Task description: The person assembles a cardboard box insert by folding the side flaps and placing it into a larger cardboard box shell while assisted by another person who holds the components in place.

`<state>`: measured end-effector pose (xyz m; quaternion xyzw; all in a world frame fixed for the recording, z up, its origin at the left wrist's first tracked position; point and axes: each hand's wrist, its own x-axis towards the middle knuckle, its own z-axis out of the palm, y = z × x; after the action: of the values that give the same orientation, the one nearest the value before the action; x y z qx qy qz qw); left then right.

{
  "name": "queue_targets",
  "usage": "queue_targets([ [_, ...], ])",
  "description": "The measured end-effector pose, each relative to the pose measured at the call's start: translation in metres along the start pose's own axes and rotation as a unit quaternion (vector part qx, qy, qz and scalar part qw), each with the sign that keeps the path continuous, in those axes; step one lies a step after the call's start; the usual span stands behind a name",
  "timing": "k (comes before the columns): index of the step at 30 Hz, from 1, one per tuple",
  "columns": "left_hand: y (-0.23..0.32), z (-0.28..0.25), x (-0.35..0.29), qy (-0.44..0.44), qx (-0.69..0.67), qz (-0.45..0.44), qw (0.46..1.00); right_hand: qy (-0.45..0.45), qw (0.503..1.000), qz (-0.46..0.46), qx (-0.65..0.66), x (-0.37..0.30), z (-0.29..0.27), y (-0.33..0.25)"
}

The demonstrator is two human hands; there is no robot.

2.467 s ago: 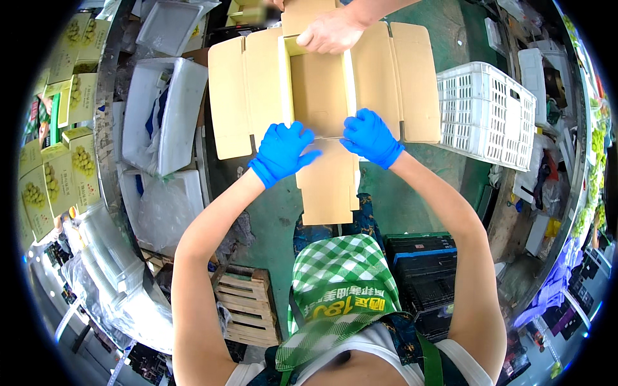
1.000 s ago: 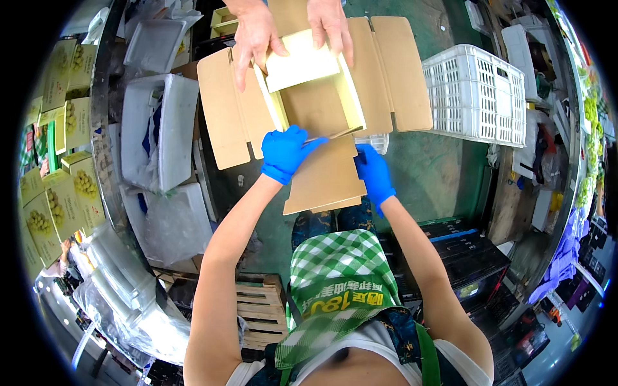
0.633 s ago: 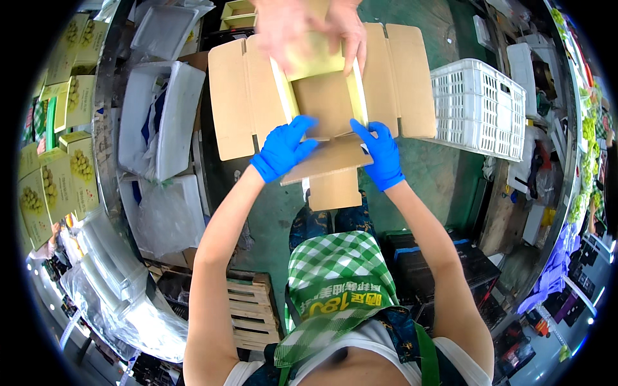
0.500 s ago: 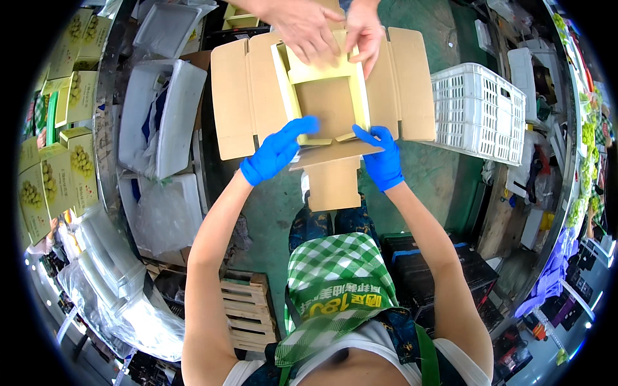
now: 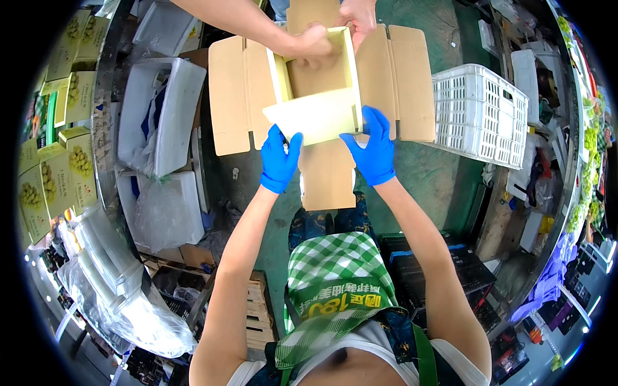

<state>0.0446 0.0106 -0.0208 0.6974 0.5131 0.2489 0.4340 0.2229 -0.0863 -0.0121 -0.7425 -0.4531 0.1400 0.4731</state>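
Note:
A cardboard box [image 5: 315,80] with pale yellow inner walls and brown outer flaps stands in front of me. Along its near side, a pale yellow flap [image 5: 315,117] is folded up and tilted. My left hand [image 5: 278,158], in a blue glove, grips the flap's near left corner. Also gloved in blue, my right hand [image 5: 372,153] grips the right end, thumb on the lower edge and fingers against the side. Across from me, another person's bare hand [image 5: 315,44] reaches inside the box, while their other hand [image 5: 358,18] pinches the far right corner.
A white plastic crate [image 5: 479,112] stands right of the box. White foam bins [image 5: 154,119] line the left side. Printed yellow cartons [image 5: 64,167] are stacked at far left. Near my legs are a black box [image 5: 444,276] and a wooden pallet [image 5: 257,309].
The near side has been folded up, its yellow face now showing. My left hand has dropped to its lower edge. The other person's hand has moved from the far panel into the box.

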Motion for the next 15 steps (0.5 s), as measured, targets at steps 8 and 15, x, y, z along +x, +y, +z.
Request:
queue_targets([
  [8, 0.009, 0.010, -0.004, 0.032, 0.083, 0.062, 0.994, -0.176, 0.895, -0.253, -0.322, 0.020, -0.026, -0.013],
  [15, 0.016, 0.000, -0.008, 0.053, 0.179, 0.139, 0.973, -0.269, 0.766, -0.331, -0.480, 0.037, -0.018, -0.003],
])
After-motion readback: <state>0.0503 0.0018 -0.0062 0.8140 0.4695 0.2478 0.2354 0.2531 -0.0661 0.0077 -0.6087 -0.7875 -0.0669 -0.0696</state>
